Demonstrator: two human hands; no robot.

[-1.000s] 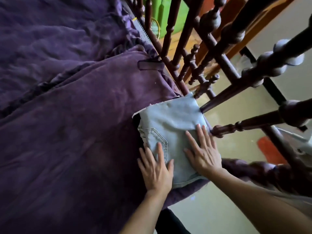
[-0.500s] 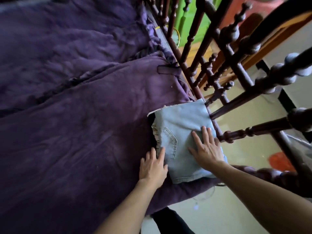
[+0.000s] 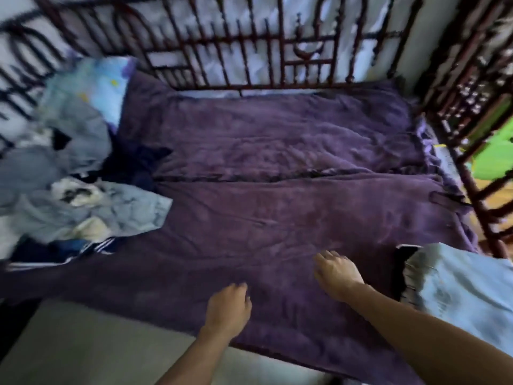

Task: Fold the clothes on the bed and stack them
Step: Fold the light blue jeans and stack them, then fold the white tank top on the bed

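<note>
Across the bed: purple blanket [image 3: 277, 218], spread flat. Far left: heap of unfolded clothes [image 3: 83, 207], with denim and striped navy pieces. Near right corner: folded light jeans [image 3: 458, 287]. Over the blanket's near edge: left hand [image 3: 227, 307] and right hand [image 3: 337, 273], fingers loosely curled, holding nothing.

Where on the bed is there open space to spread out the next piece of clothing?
The widest bare stretch of purple blanket lies mid-bed, between the unfolded clothes pile on the left and the folded jeans at the right edge, up to the far railing. The left side is crowded.
</note>
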